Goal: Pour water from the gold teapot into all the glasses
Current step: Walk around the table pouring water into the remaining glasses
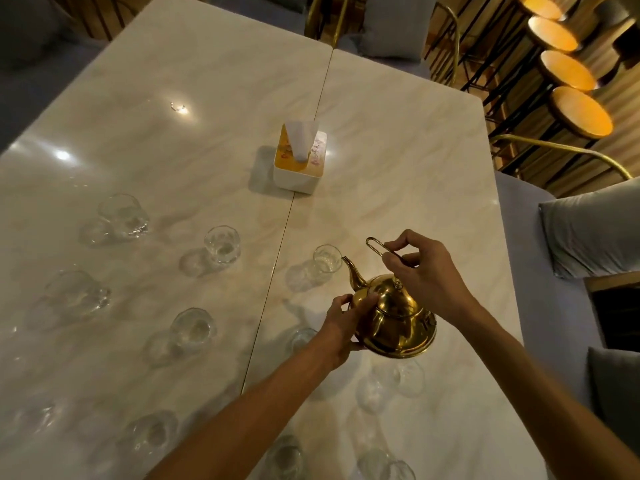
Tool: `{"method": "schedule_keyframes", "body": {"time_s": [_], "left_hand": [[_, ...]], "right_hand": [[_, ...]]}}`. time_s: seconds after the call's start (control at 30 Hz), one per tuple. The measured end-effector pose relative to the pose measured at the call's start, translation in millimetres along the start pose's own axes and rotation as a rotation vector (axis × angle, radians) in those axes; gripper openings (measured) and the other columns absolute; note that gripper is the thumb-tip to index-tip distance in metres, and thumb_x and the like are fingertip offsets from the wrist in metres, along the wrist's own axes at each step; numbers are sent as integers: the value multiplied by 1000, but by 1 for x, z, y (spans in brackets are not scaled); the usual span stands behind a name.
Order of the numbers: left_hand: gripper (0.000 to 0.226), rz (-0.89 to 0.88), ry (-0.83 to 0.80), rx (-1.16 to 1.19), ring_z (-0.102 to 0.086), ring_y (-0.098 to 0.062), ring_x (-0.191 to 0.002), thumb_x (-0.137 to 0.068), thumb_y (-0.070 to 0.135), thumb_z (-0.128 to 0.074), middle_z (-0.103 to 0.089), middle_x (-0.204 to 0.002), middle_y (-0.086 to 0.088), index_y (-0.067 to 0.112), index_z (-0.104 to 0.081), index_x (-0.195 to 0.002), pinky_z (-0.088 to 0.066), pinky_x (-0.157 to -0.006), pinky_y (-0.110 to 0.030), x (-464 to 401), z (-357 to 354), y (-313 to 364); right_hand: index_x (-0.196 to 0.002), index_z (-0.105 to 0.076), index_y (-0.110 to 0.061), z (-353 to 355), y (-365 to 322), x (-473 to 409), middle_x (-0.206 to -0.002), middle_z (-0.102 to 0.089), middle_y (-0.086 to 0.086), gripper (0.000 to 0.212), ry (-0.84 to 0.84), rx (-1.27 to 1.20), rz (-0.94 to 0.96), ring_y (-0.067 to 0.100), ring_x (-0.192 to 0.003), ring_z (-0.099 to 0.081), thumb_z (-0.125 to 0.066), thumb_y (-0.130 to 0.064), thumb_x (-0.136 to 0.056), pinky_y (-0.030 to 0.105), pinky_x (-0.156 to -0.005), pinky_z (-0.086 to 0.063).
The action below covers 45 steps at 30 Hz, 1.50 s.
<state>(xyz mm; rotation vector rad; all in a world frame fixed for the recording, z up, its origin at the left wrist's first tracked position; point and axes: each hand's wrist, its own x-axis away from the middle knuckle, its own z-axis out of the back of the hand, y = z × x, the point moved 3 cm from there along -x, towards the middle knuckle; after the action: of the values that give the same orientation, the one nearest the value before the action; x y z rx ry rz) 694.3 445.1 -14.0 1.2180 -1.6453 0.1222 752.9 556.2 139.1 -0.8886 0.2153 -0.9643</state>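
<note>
The gold teapot (394, 318) is tilted above the marble table (398, 140), its spout tip at the rim of a clear glass (326, 258). My right hand (426, 271) is shut on the thin wire handle above the lid. My left hand (346, 323) grips the pot's left side and underside. Several more clear glasses stand around: one (221, 244) to the left, one (121, 214) further left, one (192, 329) nearer, one (303, 339) partly hidden under my left wrist, one (410, 377) below the pot.
A white tissue box (300, 161) stands at the seam between the two tabletops. More glasses (285, 457) line the near edge. Grey cushioned seats (588, 233) lie to the right, round wooden stools (581, 112) beyond.
</note>
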Motion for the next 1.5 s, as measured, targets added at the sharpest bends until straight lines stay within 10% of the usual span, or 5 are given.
{"method": "schedule_keyframes", "body": {"time_s": [0.73, 1.0, 1.5], "left_hand": [[120, 53, -84, 67, -62, -29, -111, -44, 68, -90, -61, -135, -10, 18, -44, -143, -58, -70, -47, -39, -10, -14], [116, 41, -144, 70, -60, -33, -116, -46, 68, -89, -62, -134, -11, 15, -48, -141, -57, -74, -49, -37, -15, -13], [95, 18, -216, 117, -57, -36, -122, -63, 62, -82, -60, -135, -13, 14, -52, -139, -58, -76, -47, -31, -20, -10]], "right_hand": [[-108, -68, -12, -4, 7, -35, -80, -60, -12, 13, -120, 143, -26, 1, -62, -52, -65, -19, -97, 17, -57, -37], [-101, -69, -19, -2, 3, -39, -76, -71, -3, 6, -120, 163, -34, 25, -61, -64, -67, -21, -96, 25, -55, -47], [-105, -70, -17, -1, -9, -46, -89, -68, -1, 10, -170, 222, -37, 5, -63, -57, -67, -21, -96, 19, -54, -40]]}}
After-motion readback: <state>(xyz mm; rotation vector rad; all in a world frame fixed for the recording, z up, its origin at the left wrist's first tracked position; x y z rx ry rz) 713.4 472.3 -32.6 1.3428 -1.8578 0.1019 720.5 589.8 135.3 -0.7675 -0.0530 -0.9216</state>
